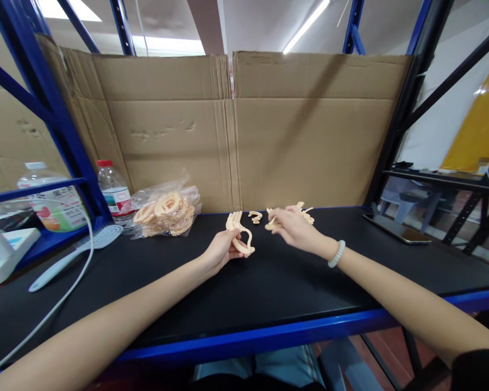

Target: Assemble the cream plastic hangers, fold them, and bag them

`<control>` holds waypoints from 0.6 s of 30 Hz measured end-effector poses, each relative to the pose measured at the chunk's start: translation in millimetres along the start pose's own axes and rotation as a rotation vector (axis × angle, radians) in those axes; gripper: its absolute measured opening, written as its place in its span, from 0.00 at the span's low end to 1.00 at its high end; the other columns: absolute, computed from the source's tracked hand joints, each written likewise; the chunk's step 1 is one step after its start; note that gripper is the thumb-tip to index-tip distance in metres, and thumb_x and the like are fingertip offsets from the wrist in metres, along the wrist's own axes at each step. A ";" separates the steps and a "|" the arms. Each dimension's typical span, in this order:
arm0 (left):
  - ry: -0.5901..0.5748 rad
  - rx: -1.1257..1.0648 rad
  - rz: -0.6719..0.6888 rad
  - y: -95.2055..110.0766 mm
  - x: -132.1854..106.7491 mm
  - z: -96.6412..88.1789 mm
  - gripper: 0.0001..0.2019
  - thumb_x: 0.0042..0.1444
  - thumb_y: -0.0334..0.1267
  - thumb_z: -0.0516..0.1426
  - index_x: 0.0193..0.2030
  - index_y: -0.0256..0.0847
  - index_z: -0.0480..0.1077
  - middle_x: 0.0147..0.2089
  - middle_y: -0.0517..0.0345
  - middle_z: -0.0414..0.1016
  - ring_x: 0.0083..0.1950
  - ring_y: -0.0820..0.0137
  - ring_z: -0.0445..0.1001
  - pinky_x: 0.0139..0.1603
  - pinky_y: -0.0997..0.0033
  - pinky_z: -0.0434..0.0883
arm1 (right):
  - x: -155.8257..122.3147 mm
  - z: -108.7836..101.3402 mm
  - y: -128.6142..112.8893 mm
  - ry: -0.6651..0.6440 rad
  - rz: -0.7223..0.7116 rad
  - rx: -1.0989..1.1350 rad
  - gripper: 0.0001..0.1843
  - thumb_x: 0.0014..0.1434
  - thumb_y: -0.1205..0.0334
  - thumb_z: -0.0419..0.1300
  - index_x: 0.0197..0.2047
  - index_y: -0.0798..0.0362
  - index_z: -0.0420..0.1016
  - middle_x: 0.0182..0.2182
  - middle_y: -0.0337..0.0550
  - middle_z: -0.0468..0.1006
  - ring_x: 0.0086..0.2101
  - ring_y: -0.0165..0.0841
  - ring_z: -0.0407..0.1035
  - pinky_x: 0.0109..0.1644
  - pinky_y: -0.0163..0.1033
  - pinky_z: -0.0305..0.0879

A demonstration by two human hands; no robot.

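Cardboard (309, 136) is standing beyond both hands, and a black table (269, 288) is stretching beneath them. Well left of the left hand, a jug (57, 205) is standing, partly hidden behind a blue bar. Nearer on that side, a bag (167, 213) is lying (pale rings are showing through its clear plastic), with a red-capped bottle (116, 190) standing just left of it and a brush (79, 252) lying closer to the person. Right of the right hand, a phone (397, 229) is resting.

The hands are working apart. The left hand (222, 250) is clamping pale pieces (235, 221) between thumb and fingers, above the table. The right hand (295, 231) is angling leftward, its fingertips meeting a small piece (271, 224); whether they are gripping it, I cannot tell. This hand is partly covering a pile (307, 213) just beyond it. Loose bits (255, 218) are lying between the hands.
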State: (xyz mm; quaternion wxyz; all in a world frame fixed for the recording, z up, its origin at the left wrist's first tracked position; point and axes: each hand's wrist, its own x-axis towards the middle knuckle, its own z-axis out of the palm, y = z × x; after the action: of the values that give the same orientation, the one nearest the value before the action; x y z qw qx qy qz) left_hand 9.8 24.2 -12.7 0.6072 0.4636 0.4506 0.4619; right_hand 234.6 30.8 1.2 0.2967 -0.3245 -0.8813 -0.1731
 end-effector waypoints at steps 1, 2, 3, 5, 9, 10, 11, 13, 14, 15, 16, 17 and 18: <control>-0.014 0.009 0.009 -0.1 -1.6 0.8 0.13 0.63 0.34 0.47 0.27 0.36 0.61 0.18 0.51 0.73 0.18 0.68 0.74 0.19 0.77 0.69 | -1.1 -1.3 12.1 0.036 0.067 0.020 0.08 0.60 0.69 0.52 0.44 0.53 0.66 0.37 0.46 0.72 0.39 0.36 0.64 0.48 0.42 0.53; -0.027 0.016 0.016 -0.2 -3.1 1.4 0.13 0.63 0.34 0.47 0.27 0.36 0.61 0.19 0.51 0.74 0.19 0.68 0.75 0.20 0.76 0.69 | -2.6 -2.2 24.8 0.050 0.109 0.022 0.08 0.60 0.69 0.52 0.44 0.53 0.66 0.39 0.47 0.72 0.41 0.38 0.64 0.50 0.44 0.54; -0.036 0.021 0.019 -0.1 -4.3 1.8 0.13 0.63 0.34 0.47 0.28 0.36 0.61 0.19 0.51 0.74 0.20 0.67 0.76 0.21 0.76 0.69 | -4.7 -2.5 37.4 0.063 0.132 0.011 0.08 0.60 0.70 0.52 0.42 0.52 0.68 0.40 0.48 0.72 0.44 0.39 0.63 0.52 0.46 0.53; -0.038 0.020 0.017 0.3 -5.6 2.0 0.13 0.64 0.35 0.47 0.28 0.36 0.61 0.20 0.50 0.74 0.20 0.67 0.76 0.21 0.76 0.69 | -9.5 -0.9 60.2 0.060 0.160 -0.005 0.09 0.59 0.72 0.52 0.39 0.51 0.69 0.41 0.47 0.73 0.49 0.41 0.61 0.55 0.49 0.51; -0.032 0.011 0.017 1.4 -5.3 1.2 0.13 0.64 0.36 0.47 0.28 0.36 0.62 0.21 0.49 0.75 0.21 0.67 0.76 0.22 0.75 0.70 | -18.3 11.5 86.3 0.026 0.214 0.019 0.09 0.57 0.74 0.52 0.37 0.53 0.70 0.42 0.47 0.73 0.45 0.40 0.62 0.50 0.47 0.58; -0.035 0.013 0.017 1.4 -5.2 1.1 0.12 0.63 0.36 0.48 0.28 0.36 0.62 0.21 0.49 0.75 0.21 0.67 0.76 0.23 0.75 0.70 | -19.7 15.9 88.5 0.016 0.220 0.035 0.10 0.57 0.75 0.52 0.37 0.53 0.70 0.41 0.47 0.73 0.43 0.39 0.62 0.48 0.45 0.59; -0.038 0.014 0.016 1.4 -5.1 1.1 0.12 0.63 0.35 0.48 0.28 0.36 0.62 0.21 0.49 0.75 0.22 0.67 0.77 0.23 0.75 0.71 | -20.8 20.4 89.5 0.009 0.221 0.054 0.10 0.57 0.75 0.52 0.37 0.54 0.70 0.40 0.48 0.73 0.42 0.38 0.63 0.47 0.44 0.60; -0.043 0.013 0.012 1.0 -5.1 1.1 0.12 0.63 0.35 0.48 0.28 0.36 0.62 0.21 0.49 0.75 0.22 0.66 0.77 0.24 0.75 0.71 | -22.1 28.6 89.1 -0.003 0.207 0.088 0.10 0.57 0.75 0.51 0.37 0.55 0.70 0.38 0.48 0.72 0.40 0.37 0.63 0.46 0.42 0.61; -0.043 0.012 0.009 0.7 -5.1 1.2 0.12 0.63 0.35 0.48 0.28 0.36 0.62 0.21 0.49 0.75 0.22 0.66 0.77 0.24 0.75 0.71 | -22.4 31.8 88.3 -0.007 0.195 0.101 0.10 0.57 0.76 0.50 0.37 0.55 0.70 0.38 0.49 0.72 0.40 0.36 0.63 0.46 0.42 0.61; -0.042 0.011 0.007 0.5 -5.0 1.2 0.12 0.63 0.35 0.48 0.28 0.36 0.62 0.21 0.49 0.76 0.22 0.66 0.77 0.23 0.75 0.71 | -22.6 34.2 87.4 -0.011 0.183 0.112 0.10 0.58 0.76 0.50 0.37 0.55 0.69 0.38 0.48 0.72 0.40 0.36 0.63 0.46 0.41 0.61; -0.040 0.013 0.003 0.3 -4.9 1.2 0.12 0.63 0.35 0.48 0.28 0.36 0.62 0.21 0.49 0.76 0.23 0.66 0.77 0.23 0.75 0.70 | -22.7 35.9 86.6 -0.016 0.176 0.118 0.10 0.58 0.76 0.50 0.37 0.55 0.69 0.37 0.48 0.72 0.40 0.36 0.63 0.46 0.41 0.61; -0.039 0.015 0.000 0.3 -4.7 1.2 0.12 0.64 0.35 0.47 0.28 0.36 0.62 0.21 0.49 0.76 0.23 0.66 0.77 0.24 0.75 0.71 | -22.7 37.0 86.0 -0.025 0.178 0.124 0.11 0.58 0.76 0.49 0.37 0.55 0.69 0.36 0.47 0.72 0.39 0.36 0.63 0.45 0.41 0.61; -0.040 0.020 -0.001 0.3 -4.5 1.2 0.12 0.64 0.35 0.47 0.29 0.36 0.62 0.21 0.49 0.76 0.23 0.66 0.77 0.24 0.75 0.71 | -22.8 37.6 85.7 -0.039 0.189 0.130 0.11 0.58 0.76 0.49 0.37 0.55 0.69 0.34 0.47 0.72 0.38 0.35 0.64 0.44 0.40 0.61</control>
State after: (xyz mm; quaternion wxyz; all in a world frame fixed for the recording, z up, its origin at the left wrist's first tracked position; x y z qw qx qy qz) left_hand 10.2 19.7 -11.7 0.6117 0.4787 0.4431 0.4476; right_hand 291.0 101.3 -32.3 0.3152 -0.3896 -0.8616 -0.0803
